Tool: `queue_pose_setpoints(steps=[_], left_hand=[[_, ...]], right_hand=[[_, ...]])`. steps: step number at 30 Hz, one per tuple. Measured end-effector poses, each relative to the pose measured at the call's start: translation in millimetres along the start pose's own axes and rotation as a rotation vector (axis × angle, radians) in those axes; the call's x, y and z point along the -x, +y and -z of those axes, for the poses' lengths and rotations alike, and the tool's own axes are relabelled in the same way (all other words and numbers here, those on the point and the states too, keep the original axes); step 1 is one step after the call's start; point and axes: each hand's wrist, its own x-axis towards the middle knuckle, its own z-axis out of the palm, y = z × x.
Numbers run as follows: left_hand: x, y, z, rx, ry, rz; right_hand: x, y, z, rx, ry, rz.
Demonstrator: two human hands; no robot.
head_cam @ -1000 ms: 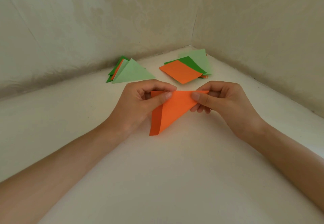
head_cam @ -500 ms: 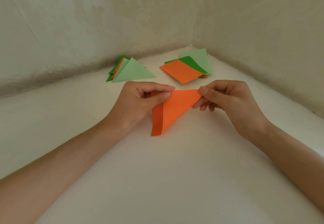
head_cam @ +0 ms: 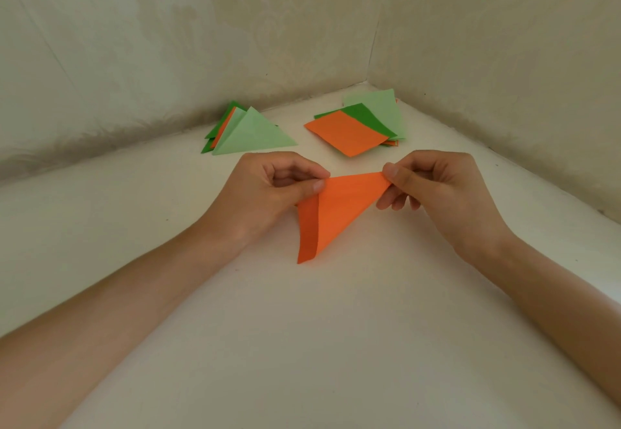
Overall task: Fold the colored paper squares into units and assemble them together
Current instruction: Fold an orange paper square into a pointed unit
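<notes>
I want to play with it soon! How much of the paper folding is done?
Some is done: a pile of folded triangles lies ready. The left hand and right hand pinch an orange paper half-folded into a triangle. The stack of flat squares waits unfolded, and nothing is joined yet.

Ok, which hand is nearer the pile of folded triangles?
Left. The left hand sits just in front of the triangle pile; the right hand is farther off to its right.
</notes>
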Motion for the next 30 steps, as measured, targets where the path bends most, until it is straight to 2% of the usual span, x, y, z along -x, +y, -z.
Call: queue_pose_setpoints(steps=[5,7,13,16,22,26,28,30], left_hand=[[-3.6,-3.6,6.2,-0.186,0.015,0.017],[-3.3,-4.4,7.3,-0.334,-0.005,0.007],[-2.4,-8.0,6.7,-0.547,-0.072,-0.097],[-4.2,-14.0,6.1,-0.650,-0.092,-0.251],[-3.7,-12.8,15.0,-0.982,-0.287,-0.529],[7.9,-10.8,14.1,-1.100,-0.320,-0.521],[8.4,-9.5,12.9,-1.102,-0.330,-0.499],[7.7,-8.7,13.0,-1.102,-0.330,-0.498]], right_hand=[[1.7,3.2,-2.6,0.536,-0.085,0.087],[-0.2,6.4,-3.9,0.645,-0.124,0.099],[-2.8,10.2,-7.7,0.728,-0.161,0.123],[-3.8,12.4,-8.1,0.769,-0.159,0.133],[-6.1,20.5,-4.8,0.799,-0.084,0.133],[-2.5,21.1,6.0,0.921,0.099,0.336],[1.2,14.1,7.2,0.910,0.054,0.464],[7.9,8.4,3.2,0.939,-0.079,0.530]])
